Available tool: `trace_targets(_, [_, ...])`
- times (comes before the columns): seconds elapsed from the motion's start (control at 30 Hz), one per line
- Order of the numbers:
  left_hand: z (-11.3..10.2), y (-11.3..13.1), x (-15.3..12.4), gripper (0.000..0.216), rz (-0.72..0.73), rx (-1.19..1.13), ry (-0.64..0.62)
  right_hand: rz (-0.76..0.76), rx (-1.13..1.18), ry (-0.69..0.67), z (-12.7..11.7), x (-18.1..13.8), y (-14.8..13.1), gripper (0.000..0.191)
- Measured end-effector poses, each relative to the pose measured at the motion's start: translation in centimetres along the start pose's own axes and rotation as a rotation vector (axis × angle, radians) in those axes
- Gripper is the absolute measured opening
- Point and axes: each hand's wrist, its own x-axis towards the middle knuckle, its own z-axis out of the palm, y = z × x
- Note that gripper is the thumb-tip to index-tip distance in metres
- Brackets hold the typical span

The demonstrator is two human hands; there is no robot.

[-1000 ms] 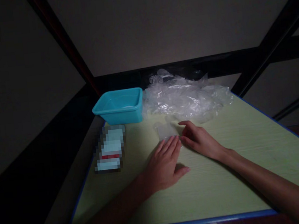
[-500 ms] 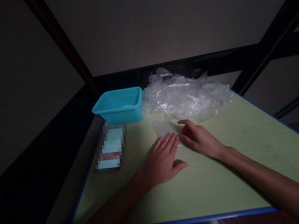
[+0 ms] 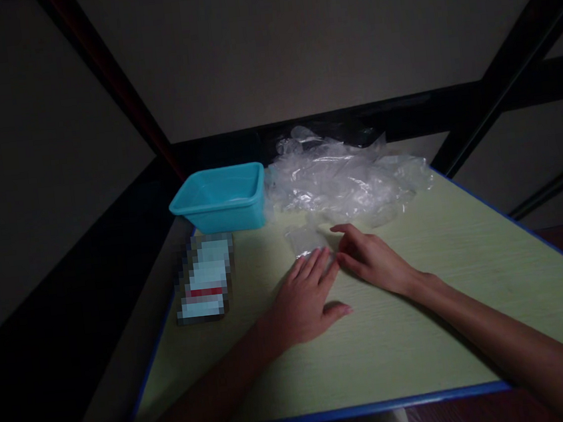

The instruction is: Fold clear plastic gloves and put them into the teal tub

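A small clear plastic bag (image 3: 305, 241) lies on the table in front of me, its near part hidden under my fingers. My left hand (image 3: 303, 299) rests flat over that near part, fingers outstretched and thumb spread to the right. At the bag's right edge, my right hand (image 3: 375, 261) has its thumb and curled fingers drawn together, close to the left fingertips, with the index finger poking forward. What lies between the right fingertips is too small to make out.
A heap of crumpled clear plastic bags (image 3: 349, 180) covers the back of the table (image 3: 427, 350). Left of it stands a turquoise plastic basin (image 3: 224, 217). A phone-like flat object (image 3: 205, 279), blurred out, lies at the left edge. A wall (image 3: 294, 42) rises behind.
The near part of the small bag has puckered up by my left fingertips. Both hands stay nearly in place; the whole view has shifted slightly.
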Motion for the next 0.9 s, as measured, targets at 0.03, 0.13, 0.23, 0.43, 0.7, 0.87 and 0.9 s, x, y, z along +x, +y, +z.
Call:
trace_targets(0.03, [0.1, 0.0, 0.0, 0.071, 0.0, 0.0, 0.003, 0.001, 0.0, 0.002, 0.0, 0.0, 0.0, 0.041])
trace_targets(0.13, [0.2, -0.1, -0.1, 0.071, -0.005, -0.003, 0.001, 0.003, -0.02, 0.016, 0.1, 0.1, 0.2, 0.04])
trace_targets(0.23, [0.1, 0.0, -0.1, 0.075, -0.01, -0.007, 0.006, 0.006, -0.034, 0.037, 0.1, 0.1, 0.3, 0.039])
trace_targets(0.43, [-0.2, 0.0, -0.1, 0.075, -0.046, -0.018, 0.025, 0.012, -0.061, 0.102, -0.1, 0.0, 0.4, 0.035])
trace_targets(0.7, [0.4, -0.5, 0.4, 0.073, -0.081, 0.035, 0.041, 0.01, -0.11, 0.06, 0.0, -0.1, 0.4, 0.036])
trace_targets(0.87, [0.8, -0.5, 0.4, 0.074, -0.083, 0.051, 0.052, 0.013, -0.134, 0.044, 0.0, 0.0, 0.2, 0.037])
trace_targets(0.9, [0.9, -0.5, 0.4, 0.074, -0.084, 0.051, 0.057, 0.014, -0.137, 0.049, 0.0, 0.0, 0.2, 0.036])
